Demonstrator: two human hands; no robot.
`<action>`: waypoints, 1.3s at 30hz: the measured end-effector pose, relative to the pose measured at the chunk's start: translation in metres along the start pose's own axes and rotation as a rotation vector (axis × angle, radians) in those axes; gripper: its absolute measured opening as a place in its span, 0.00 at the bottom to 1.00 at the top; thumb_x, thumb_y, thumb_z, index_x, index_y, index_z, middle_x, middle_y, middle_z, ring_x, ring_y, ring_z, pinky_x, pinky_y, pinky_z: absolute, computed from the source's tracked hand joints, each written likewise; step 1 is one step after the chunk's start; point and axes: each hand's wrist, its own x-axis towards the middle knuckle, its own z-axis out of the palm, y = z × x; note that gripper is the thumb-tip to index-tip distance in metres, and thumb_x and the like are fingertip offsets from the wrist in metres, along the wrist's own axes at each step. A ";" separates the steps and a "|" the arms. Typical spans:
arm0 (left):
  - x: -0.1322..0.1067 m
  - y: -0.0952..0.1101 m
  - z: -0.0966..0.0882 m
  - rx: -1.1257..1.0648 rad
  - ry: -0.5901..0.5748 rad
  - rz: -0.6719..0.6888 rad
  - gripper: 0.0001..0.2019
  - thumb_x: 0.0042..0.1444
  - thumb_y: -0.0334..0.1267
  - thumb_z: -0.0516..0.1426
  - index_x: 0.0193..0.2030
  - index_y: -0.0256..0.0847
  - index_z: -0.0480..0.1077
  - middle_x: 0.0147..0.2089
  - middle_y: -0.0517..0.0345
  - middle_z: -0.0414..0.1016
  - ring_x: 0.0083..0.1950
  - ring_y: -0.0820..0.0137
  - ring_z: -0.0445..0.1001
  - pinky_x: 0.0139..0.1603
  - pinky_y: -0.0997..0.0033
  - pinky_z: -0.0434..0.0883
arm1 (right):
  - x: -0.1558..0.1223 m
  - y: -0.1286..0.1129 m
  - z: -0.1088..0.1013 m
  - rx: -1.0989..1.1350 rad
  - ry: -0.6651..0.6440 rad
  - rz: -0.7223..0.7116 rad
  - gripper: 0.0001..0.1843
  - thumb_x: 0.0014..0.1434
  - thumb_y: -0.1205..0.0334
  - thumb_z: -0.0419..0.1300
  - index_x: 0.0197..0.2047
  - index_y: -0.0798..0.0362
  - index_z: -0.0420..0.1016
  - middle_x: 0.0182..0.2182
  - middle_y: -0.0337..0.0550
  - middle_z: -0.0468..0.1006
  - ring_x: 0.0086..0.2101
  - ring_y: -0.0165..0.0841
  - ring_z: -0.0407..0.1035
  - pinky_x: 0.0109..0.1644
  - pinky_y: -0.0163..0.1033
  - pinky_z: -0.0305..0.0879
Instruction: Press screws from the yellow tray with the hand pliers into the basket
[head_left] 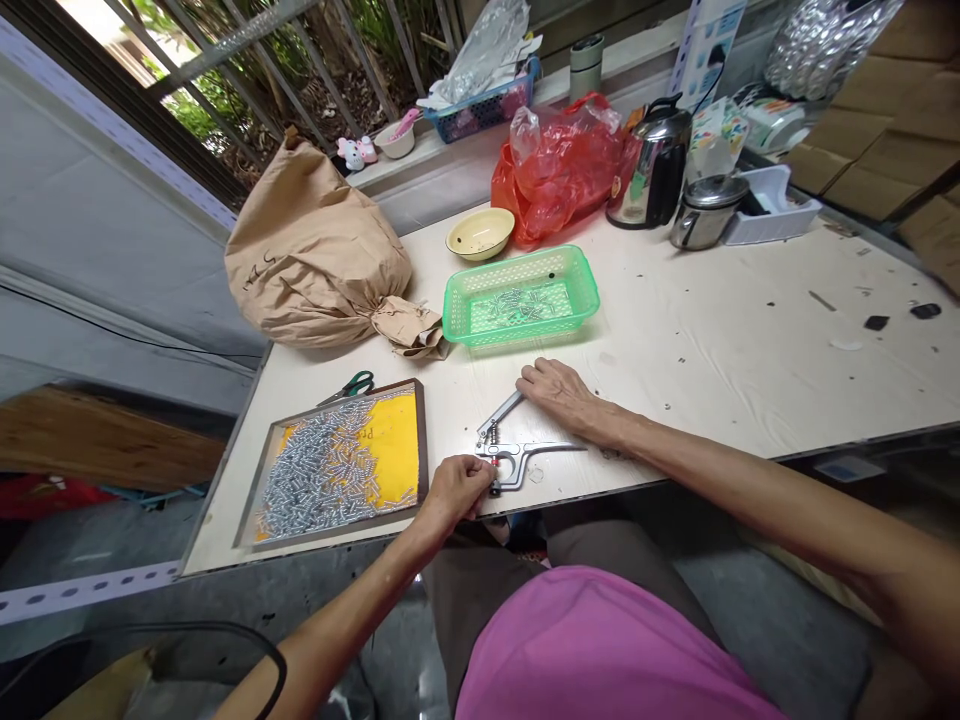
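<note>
A small metal hand press (514, 452) lies on the pale table (750, 330) near its front edge, its upper lever raised. My right hand (559, 392) rests on the end of that raised lever, fingers curled over it. My left hand (457, 487) pinches at the press's jaw, holding something too small to make out. Left of it a yellow tray (397, 440) holds a heap of small silver metal pieces (322, 470). Behind the press a green plastic basket (517, 262) holds several similar pieces.
Green-handled scissors (352, 385) lie behind the tray. A brown paper sack (315, 255), a yellow bowl (480, 232), a red plastic bag (559, 165), a kettle (656, 165), a metal pot (705, 210) and a white tray (772, 205) stand at the back. Cardboard boxes (900, 100) stand far right.
</note>
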 end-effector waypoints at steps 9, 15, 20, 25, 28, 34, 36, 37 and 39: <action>-0.002 -0.010 0.008 -0.007 0.075 -0.008 0.10 0.51 0.42 0.54 0.26 0.38 0.66 0.13 0.67 0.61 0.13 0.78 0.58 0.15 0.80 0.54 | -0.002 -0.003 -0.003 0.009 -0.023 0.024 0.13 0.65 0.70 0.46 0.43 0.54 0.71 0.43 0.50 0.72 0.42 0.41 0.60 0.39 0.42 0.54; -0.002 -0.006 0.004 -0.036 0.031 -0.028 0.11 0.50 0.44 0.56 0.27 0.37 0.67 0.12 0.68 0.60 0.12 0.79 0.57 0.15 0.80 0.54 | 0.000 -0.004 -0.001 0.024 -0.048 0.042 0.15 0.65 0.71 0.44 0.45 0.54 0.71 0.44 0.51 0.71 0.44 0.42 0.60 0.40 0.43 0.55; -0.004 -0.001 0.003 -0.011 -0.011 -0.026 0.14 0.50 0.47 0.57 0.24 0.38 0.65 0.12 0.67 0.60 0.12 0.79 0.56 0.15 0.80 0.54 | -0.003 -0.008 -0.013 0.056 -0.090 0.062 0.15 0.64 0.71 0.45 0.43 0.54 0.72 0.43 0.52 0.72 0.44 0.42 0.61 0.39 0.42 0.56; -0.009 -0.006 0.005 -0.016 -0.007 -0.032 0.14 0.49 0.49 0.57 0.25 0.38 0.66 0.13 0.67 0.60 0.13 0.78 0.57 0.14 0.79 0.56 | -0.017 -0.011 -0.031 0.196 -0.117 -0.042 0.16 0.60 0.54 0.57 0.47 0.56 0.70 0.44 0.52 0.72 0.45 0.42 0.62 0.44 0.42 0.59; -0.010 -0.009 0.005 -0.032 -0.004 -0.025 0.15 0.50 0.49 0.57 0.26 0.38 0.66 0.13 0.67 0.61 0.13 0.78 0.58 0.14 0.79 0.55 | -0.025 -0.011 -0.034 0.213 -0.125 -0.152 0.40 0.50 0.39 0.61 0.56 0.61 0.65 0.47 0.56 0.71 0.47 0.45 0.62 0.52 0.48 0.57; -0.012 -0.013 0.005 -0.040 -0.007 -0.047 0.15 0.49 0.49 0.59 0.27 0.37 0.67 0.12 0.68 0.60 0.12 0.79 0.58 0.14 0.81 0.54 | -0.031 -0.013 -0.030 0.167 -0.144 -0.202 0.49 0.46 0.38 0.64 0.62 0.61 0.60 0.50 0.59 0.70 0.52 0.49 0.61 0.61 0.59 0.44; -0.013 -0.015 0.005 -0.046 0.002 -0.055 0.15 0.49 0.49 0.59 0.27 0.37 0.67 0.13 0.67 0.61 0.12 0.78 0.59 0.14 0.81 0.55 | -0.033 -0.015 -0.028 0.167 -0.125 -0.196 0.47 0.45 0.39 0.65 0.61 0.60 0.60 0.50 0.58 0.71 0.52 0.48 0.61 0.61 0.59 0.43; -0.014 -0.016 0.006 -0.048 0.007 -0.055 0.15 0.49 0.49 0.59 0.28 0.37 0.67 0.13 0.67 0.61 0.12 0.78 0.59 0.14 0.81 0.55 | -0.034 -0.015 -0.027 0.167 -0.115 -0.195 0.47 0.45 0.40 0.65 0.61 0.60 0.61 0.50 0.58 0.71 0.52 0.48 0.62 0.61 0.59 0.43; -0.015 -0.018 0.006 -0.048 0.011 -0.053 0.14 0.49 0.49 0.58 0.28 0.37 0.67 0.13 0.68 0.61 0.12 0.78 0.59 0.14 0.80 0.56 | -0.036 -0.017 -0.027 0.167 -0.103 -0.194 0.46 0.46 0.40 0.65 0.61 0.59 0.61 0.50 0.57 0.71 0.51 0.48 0.62 0.61 0.59 0.42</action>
